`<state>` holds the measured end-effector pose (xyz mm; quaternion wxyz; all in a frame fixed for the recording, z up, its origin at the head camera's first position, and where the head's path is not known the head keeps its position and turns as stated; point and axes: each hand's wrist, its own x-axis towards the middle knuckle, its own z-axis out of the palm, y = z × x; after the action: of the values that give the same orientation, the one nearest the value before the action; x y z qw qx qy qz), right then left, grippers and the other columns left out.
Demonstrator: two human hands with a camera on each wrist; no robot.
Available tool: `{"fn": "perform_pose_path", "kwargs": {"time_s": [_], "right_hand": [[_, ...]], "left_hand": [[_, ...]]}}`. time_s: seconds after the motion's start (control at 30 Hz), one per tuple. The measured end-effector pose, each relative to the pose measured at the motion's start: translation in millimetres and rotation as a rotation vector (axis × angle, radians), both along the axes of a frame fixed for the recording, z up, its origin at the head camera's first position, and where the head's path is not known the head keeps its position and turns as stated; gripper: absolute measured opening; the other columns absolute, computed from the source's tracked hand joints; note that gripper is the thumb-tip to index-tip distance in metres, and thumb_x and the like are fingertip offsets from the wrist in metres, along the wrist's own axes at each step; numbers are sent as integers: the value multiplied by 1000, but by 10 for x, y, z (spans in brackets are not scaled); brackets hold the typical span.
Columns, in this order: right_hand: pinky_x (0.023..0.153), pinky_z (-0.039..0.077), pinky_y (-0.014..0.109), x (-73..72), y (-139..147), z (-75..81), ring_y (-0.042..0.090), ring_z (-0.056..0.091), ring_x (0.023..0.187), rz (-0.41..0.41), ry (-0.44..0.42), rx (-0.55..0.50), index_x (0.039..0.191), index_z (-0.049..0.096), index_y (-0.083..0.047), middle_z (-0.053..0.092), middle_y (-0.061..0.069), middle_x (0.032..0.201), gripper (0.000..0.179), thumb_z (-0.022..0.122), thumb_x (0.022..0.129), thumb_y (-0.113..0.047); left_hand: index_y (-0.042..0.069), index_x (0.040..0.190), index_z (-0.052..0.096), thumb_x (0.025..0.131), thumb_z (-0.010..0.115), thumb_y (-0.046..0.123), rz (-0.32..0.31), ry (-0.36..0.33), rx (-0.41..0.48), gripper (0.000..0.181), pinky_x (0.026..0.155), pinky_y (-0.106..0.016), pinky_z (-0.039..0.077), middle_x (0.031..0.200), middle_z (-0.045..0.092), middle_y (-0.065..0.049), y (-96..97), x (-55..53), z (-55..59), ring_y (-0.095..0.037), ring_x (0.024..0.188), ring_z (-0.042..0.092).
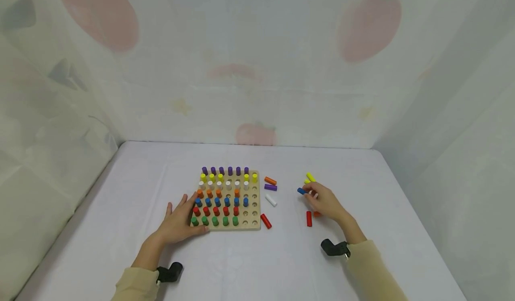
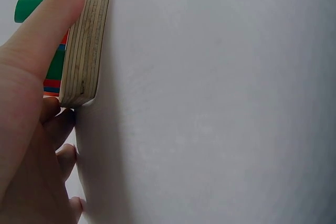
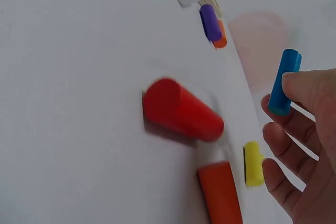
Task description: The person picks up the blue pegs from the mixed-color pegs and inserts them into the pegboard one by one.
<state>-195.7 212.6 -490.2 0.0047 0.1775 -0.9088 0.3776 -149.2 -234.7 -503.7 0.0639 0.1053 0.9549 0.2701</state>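
Observation:
A wooden pegboard (image 1: 250,218) bears rows of coloured pegs: purple at the back, then yellow, white, orange, blue, red and green. My left hand (image 1: 177,224) rests at its near left corner, fingers spread. The thumb (image 2: 58,11) lies along the board's front edge beside the green pegs. To the right of the board, my right hand (image 1: 325,201) pinches a blue peg (image 3: 284,83) between thumb and index finger, above the table. The other fingers of this hand are loosely bent. Yellow pegs (image 1: 310,176) lie just beyond it.
Between board and right hand lie an orange peg (image 1: 270,180), a purple peg (image 1: 271,187), a white peg (image 1: 271,200) and a red peg (image 1: 266,221). Another red peg (image 1: 309,218) lies below the right hand, beside an orange-red peg (image 3: 220,192). Patterned curtains surround the table.

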Motion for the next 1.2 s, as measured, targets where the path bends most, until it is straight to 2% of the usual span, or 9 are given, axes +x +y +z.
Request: {"fn": "perform_pose_path", "kwargs": {"time_s": [0.37, 0.73, 0.93, 1.2], "right_hand": [[79, 51, 29, -42, -260, 1, 13, 57, 87, 17, -36, -16, 106, 59, -9, 63, 0, 97, 18, 60, 88, -10], [77, 52, 25, -56, -456, 11, 12, 58, 86, 90, 43, -51, 113, 62, -8, 63, 2, 103, 25, 60, 88, -8], [78, 53, 27, -78, -538, -23, 12, 59, 88, 114, 68, -72, 111, 62, -8, 63, 1, 102, 23, 59, 89, -7], [82, 52, 27, -112, -666, -49, 12, 61, 92, 100, 7, -71, 112, 57, -12, 64, -1, 102, 23, 60, 89, -11]], "left_hand": [[6, 146, 22, 61, 74, 62, 4, -11, 7, 114, 103, -67, -5, 146, 32, -19, 11, 8, 20, -41, 139, 12], [5, 146, 22, 61, 74, 62, 4, -5, 8, 115, 103, -68, -5, 146, 32, -19, 7, 5, 9, -42, 138, 12], [6, 146, 22, 61, 74, 62, 4, -6, 5, 114, 103, -67, -6, 146, 32, -19, 9, 7, 2, -42, 139, 12], [6, 146, 23, 62, 74, 62, 4, 9, -1, 113, 103, -68, -4, 146, 32, -20, 17, 20, 29, -43, 138, 13]]}}
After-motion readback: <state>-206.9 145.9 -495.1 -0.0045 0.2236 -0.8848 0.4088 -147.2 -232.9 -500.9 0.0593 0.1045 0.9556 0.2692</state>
